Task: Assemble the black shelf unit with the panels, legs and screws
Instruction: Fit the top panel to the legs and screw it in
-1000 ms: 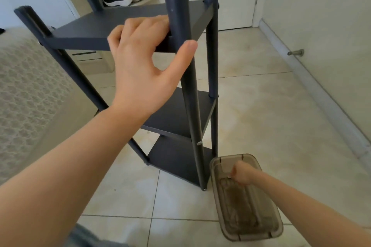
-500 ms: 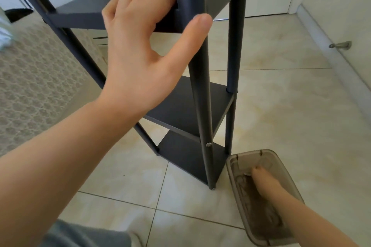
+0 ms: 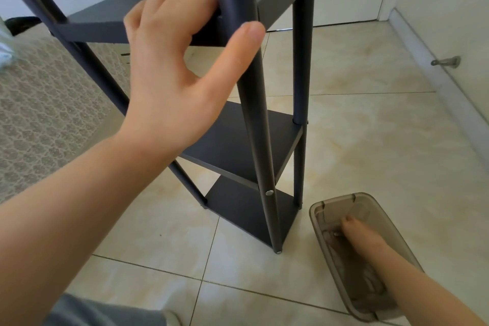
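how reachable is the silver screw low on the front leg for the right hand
Probably yes. The right hand is inside the tinted box, just right of the front leg, with only bare floor between it and the screw.

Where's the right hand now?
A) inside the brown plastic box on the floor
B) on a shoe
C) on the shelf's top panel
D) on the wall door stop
A: the right hand reaches down into the brown box on the floor beside the shelf. The left hand is the one with a grip on the shelf, up at its top.
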